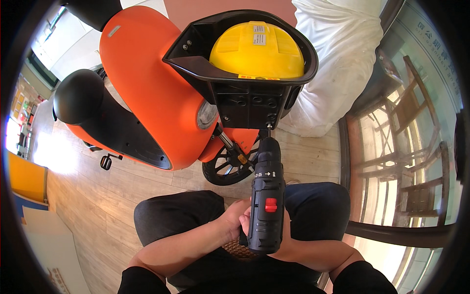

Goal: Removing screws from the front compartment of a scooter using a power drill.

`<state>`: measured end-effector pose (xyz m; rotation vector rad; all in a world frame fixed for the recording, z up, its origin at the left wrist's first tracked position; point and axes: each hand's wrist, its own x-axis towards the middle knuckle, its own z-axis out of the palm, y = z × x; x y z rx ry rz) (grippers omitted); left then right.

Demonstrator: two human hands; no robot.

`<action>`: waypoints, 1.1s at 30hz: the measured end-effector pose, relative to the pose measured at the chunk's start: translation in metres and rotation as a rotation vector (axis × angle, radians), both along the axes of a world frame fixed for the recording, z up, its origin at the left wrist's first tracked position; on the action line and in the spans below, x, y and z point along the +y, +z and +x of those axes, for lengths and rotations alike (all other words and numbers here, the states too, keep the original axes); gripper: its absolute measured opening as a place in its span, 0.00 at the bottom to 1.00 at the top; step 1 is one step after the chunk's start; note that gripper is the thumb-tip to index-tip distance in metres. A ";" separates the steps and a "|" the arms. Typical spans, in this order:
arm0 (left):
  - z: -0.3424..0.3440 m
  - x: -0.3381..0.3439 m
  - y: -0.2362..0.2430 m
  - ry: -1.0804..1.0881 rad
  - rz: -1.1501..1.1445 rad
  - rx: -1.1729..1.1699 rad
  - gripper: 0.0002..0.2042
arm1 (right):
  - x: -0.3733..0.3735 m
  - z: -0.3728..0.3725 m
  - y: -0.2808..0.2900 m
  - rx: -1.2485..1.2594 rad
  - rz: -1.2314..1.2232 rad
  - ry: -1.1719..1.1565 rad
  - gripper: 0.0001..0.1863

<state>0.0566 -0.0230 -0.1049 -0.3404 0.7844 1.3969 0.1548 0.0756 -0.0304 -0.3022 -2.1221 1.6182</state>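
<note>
While looking down, can see two small pale labels [259, 36] on the crown of the yellow helmet [281, 54], plus a yellow-and-red printed strip [258, 77] along its lower edge, with print too fine to make out. Can also spot a small silver badge [114, 31] on the orange scooter [142, 73], and pale lettering [448, 63] bent across the glass at right. Find white markings with an arrow round the collar of the black cordless drill [267, 188]. Have that drill directly above the fingers, between both hands, with its bit at the lower edge of the black basket [245, 100]. Clench the right hand [287, 232] on the grip, mostly hidden beneath. Curl the left hand [232, 215] in alongside; cannot tell about grasping from here.
</note>
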 end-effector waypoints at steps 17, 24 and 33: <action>-0.042 0.024 0.005 0.109 -0.216 0.694 0.13 | 0.003 0.010 -0.009 -0.049 -0.117 0.028 0.25; -0.066 0.048 0.089 0.192 0.046 0.953 0.17 | 0.018 0.023 -0.013 -0.084 -0.046 0.008 0.25; -0.057 0.091 0.105 0.494 -0.427 1.901 0.17 | 0.039 0.041 -0.014 -0.099 -0.195 -0.035 0.21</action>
